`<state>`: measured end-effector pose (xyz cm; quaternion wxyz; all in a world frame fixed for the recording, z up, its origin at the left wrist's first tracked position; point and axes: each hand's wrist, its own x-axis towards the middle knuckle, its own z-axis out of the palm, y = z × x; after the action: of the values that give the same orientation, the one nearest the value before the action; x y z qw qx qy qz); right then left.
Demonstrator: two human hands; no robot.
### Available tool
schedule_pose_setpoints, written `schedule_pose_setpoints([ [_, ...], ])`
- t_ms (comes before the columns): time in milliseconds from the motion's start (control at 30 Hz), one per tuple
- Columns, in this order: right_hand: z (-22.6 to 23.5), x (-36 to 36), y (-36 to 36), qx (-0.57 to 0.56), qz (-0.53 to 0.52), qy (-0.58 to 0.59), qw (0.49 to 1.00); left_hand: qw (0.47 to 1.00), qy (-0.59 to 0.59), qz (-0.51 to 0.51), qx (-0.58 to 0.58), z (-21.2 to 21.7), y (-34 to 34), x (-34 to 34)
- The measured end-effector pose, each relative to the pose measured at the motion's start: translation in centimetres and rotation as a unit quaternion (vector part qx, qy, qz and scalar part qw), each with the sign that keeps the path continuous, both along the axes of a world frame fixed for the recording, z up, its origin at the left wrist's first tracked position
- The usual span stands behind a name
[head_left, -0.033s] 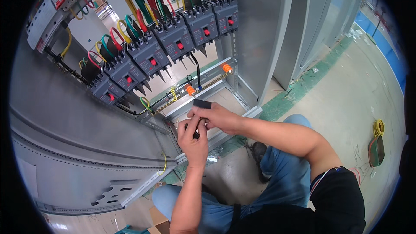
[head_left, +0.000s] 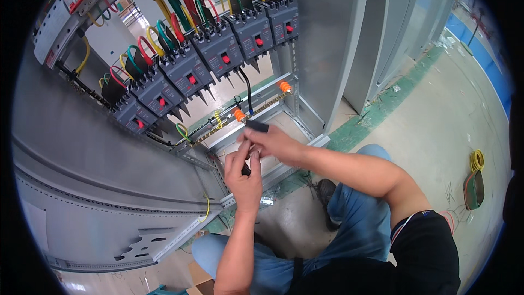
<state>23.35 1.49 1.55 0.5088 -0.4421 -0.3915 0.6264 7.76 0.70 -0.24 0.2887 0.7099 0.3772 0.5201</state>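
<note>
My left hand (head_left: 243, 177) is closed, with a small dark piece (head_left: 246, 170) showing between its fingers; its kind cannot be made out. My right hand (head_left: 273, 145) is smeared a little by motion and closed around a short, black, block-like piece (head_left: 256, 125), which juts out past the thumb side. The fingertips of both hands meet or nearly meet, so whatever lies between them is hidden. Just beyond the hands, inside the open cabinet, runs a perforated metal busbar (head_left: 262, 109) on orange ribbed insulators (head_left: 239, 114).
Above the hands hangs a slanting row of grey circuit breakers (head_left: 218, 54) with red toggles and coloured wires. A grey cabinet side panel (head_left: 333, 49) rises at the right. On the floor at far right lie a yellow wire coil (head_left: 477, 161) and a green-and-dark piece (head_left: 474, 190).
My right hand has shifted slightly to the right with the black piece, opening a little more space from the left fingers. The left hand has hardly moved.
</note>
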Motion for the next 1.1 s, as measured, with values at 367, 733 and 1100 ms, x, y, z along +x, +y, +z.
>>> schedule_pose_setpoints([
  [367,2.3,9.9,7.9,0.244,-0.325,-0.418,0.812,0.782,-0.283,-0.116,-0.544,-1.6,0.9,-2.0],
  [733,2.1,10.5,9.4,0.195,-0.33,-0.494,0.78,0.776,-0.276,-0.124,-0.553,-1.8,0.9,-1.9],
  [1100,2.6,9.5,10.9,0.166,-0.332,-0.493,0.787,0.77,-0.276,-0.13,-0.56,-2.2,0.7,-2.7],
])
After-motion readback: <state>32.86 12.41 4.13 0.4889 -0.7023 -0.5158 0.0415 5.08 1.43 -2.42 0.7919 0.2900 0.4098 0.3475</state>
